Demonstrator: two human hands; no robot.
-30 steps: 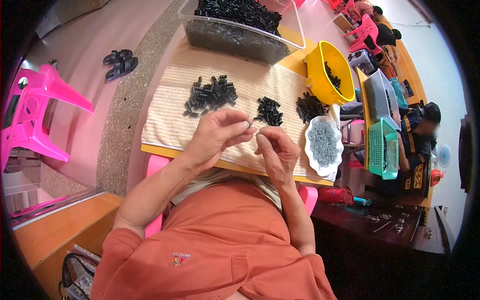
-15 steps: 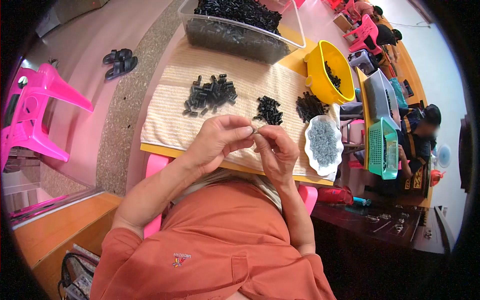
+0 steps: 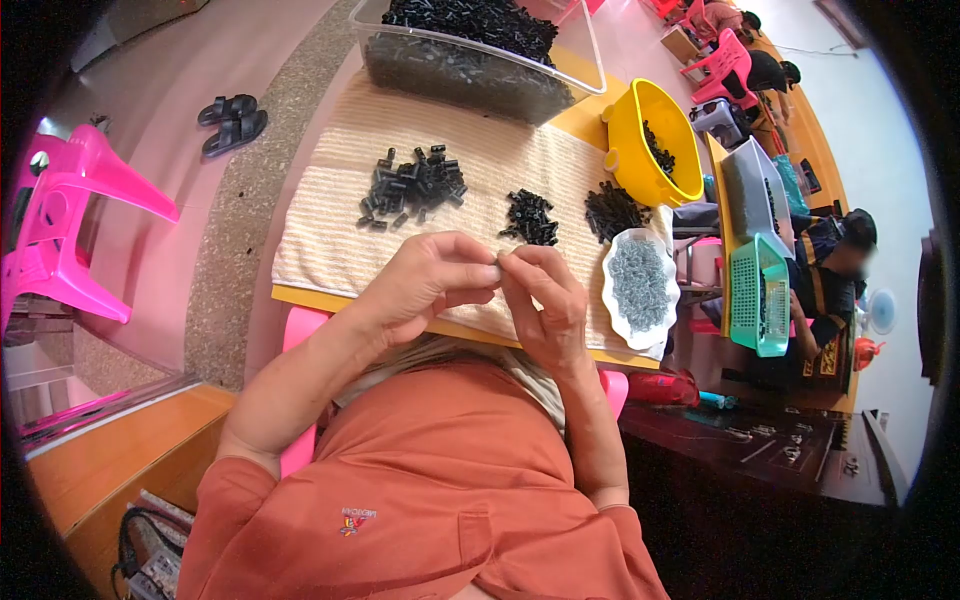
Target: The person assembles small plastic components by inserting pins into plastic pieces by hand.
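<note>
My left hand (image 3: 425, 285) and my right hand (image 3: 548, 300) meet fingertip to fingertip above the near edge of the striped towel (image 3: 330, 235). Both are closed in a pinch around something tiny, which the fingers mostly hide. Just beyond them lie three piles of small black parts: short black cylinders (image 3: 412, 186) at the left, smaller black pieces (image 3: 529, 218) in the middle, and thin black pieces (image 3: 614, 211) at the right. A white scalloped dish (image 3: 611, 300) full of small clear-grey pieces stands right of my right hand.
A clear plastic bin (image 3: 450, 95) heaped with black parts stands at the table's far side. Beside it is a yellow tub (image 3: 625, 150). To the right, a co-worker (image 3: 835, 270) sits near a green basket (image 3: 758, 300). A pink stool (image 3: 75, 220) stands at left.
The fingertips have closed tighter together, and the small greyish thing between them shows less. My right fingers have shifted slightly. The whole view has moved a little.
</note>
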